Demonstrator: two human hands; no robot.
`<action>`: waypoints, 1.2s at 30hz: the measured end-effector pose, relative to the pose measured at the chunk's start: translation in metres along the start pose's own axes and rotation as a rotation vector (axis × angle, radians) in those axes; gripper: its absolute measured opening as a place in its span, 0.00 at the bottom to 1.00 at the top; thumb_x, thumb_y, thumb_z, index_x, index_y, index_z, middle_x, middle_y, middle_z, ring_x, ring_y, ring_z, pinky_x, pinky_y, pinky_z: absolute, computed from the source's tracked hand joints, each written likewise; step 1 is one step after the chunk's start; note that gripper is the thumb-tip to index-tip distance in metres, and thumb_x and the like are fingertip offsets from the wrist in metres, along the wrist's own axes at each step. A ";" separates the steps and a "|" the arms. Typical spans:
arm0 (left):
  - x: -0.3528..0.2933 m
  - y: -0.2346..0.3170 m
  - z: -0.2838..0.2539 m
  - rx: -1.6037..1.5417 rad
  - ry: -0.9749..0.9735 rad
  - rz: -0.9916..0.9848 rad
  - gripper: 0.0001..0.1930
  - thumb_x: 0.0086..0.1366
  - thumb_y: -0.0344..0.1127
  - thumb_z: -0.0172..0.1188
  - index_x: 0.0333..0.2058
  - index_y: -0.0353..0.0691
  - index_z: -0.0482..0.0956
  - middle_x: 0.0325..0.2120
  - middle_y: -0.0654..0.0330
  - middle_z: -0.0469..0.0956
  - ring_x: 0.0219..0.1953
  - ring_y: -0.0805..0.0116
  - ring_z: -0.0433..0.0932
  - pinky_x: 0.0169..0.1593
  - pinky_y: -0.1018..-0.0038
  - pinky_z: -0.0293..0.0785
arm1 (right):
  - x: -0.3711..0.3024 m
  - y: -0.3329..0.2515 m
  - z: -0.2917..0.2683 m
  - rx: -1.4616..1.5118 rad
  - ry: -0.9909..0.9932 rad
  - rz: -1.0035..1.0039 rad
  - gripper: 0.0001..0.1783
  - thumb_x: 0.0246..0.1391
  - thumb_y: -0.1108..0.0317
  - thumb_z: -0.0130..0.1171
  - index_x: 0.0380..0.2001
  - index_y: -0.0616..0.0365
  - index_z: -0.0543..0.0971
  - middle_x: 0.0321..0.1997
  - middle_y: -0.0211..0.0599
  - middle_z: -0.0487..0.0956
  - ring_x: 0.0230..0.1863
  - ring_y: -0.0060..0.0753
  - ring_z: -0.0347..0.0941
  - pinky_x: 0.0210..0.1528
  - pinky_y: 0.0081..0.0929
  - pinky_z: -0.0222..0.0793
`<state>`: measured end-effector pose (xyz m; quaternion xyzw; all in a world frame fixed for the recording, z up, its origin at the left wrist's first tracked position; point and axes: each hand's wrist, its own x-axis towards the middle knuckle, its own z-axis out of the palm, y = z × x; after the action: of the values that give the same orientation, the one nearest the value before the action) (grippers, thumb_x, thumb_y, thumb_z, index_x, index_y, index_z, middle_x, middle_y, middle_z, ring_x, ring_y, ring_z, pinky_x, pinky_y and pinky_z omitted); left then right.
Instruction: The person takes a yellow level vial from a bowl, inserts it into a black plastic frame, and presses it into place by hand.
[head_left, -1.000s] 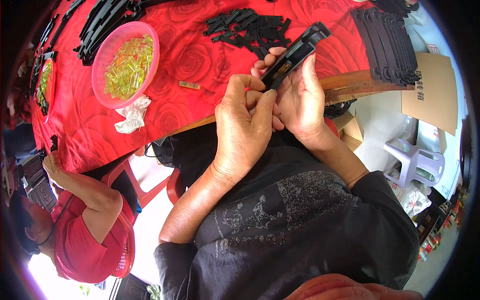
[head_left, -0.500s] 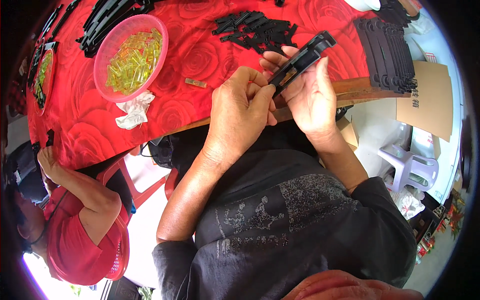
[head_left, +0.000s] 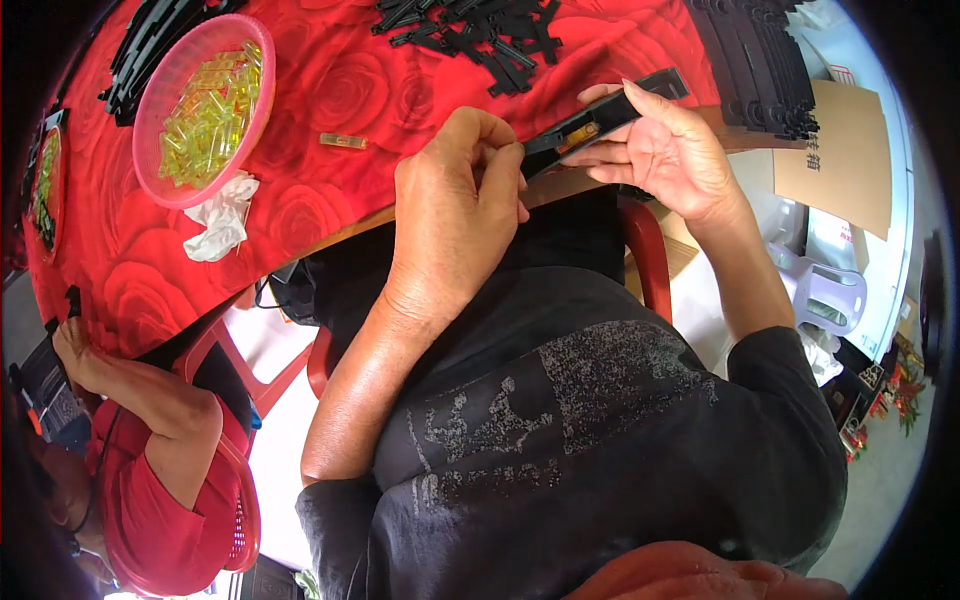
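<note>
Between my hands, over the table's near edge, is a long black plastic level body [head_left: 615, 117], slanting up to the right. A small amber vial [head_left: 580, 134] shows in its slot. My left hand [head_left: 450, 215] pinches the lower left end between thumb and bent fingers, which hide that end. My right hand [head_left: 680, 150] holds the other end, thumb along the upper side and fingers beneath. A loose yellow vial [head_left: 344, 141] lies on the red rose-patterned cloth [head_left: 350, 90], left of my left hand.
A pink bowl [head_left: 150, 110] of yellow vials and a crumpled white tissue [head_left: 222, 215] are at left. Small black pieces [head_left: 490, 40] lie heaped behind my hands. Long black bodies [head_left: 745, 80] are stacked at right. A co-worker in red [head_left: 165, 490] sits at left.
The level body has swung to a flatter slant. My right hand has moved right, and its thumb now rests over the body. The whole view has shifted a little.
</note>
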<state>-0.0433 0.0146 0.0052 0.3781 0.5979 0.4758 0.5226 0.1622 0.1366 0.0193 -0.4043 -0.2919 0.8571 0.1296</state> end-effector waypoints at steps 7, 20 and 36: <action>-0.005 0.012 0.003 -0.060 0.063 0.049 0.03 0.68 0.25 0.55 0.38 0.31 0.73 0.23 0.61 0.77 0.21 0.79 0.75 0.24 0.82 0.70 | -0.004 0.006 0.007 0.077 -0.005 -0.087 0.28 0.64 0.49 0.52 0.56 0.62 0.71 0.51 0.59 0.78 0.55 0.52 0.76 0.58 0.38 0.72; 0.011 -0.004 -0.012 -0.013 0.130 0.119 0.01 0.62 0.23 0.57 0.31 0.31 0.75 0.17 0.58 0.76 0.18 0.75 0.76 0.23 0.76 0.70 | -0.014 0.008 -0.002 0.038 -0.281 -0.265 0.47 0.62 0.35 0.42 0.63 0.74 0.59 0.61 0.67 0.66 0.62 0.63 0.68 0.60 0.41 0.72; 0.005 -0.001 -0.001 0.098 -0.031 0.158 0.02 0.59 0.23 0.58 0.30 0.30 0.76 0.18 0.52 0.78 0.22 0.64 0.79 0.28 0.71 0.73 | -0.026 -0.018 0.027 -0.964 -0.130 -0.118 0.25 0.59 0.70 0.55 0.60 0.60 0.69 0.54 0.39 0.77 0.48 0.23 0.76 0.44 0.19 0.73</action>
<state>-0.0453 0.0193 0.0028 0.4567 0.5807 0.4796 0.4735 0.1578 0.1283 0.0596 -0.3465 -0.6852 0.6392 -0.0425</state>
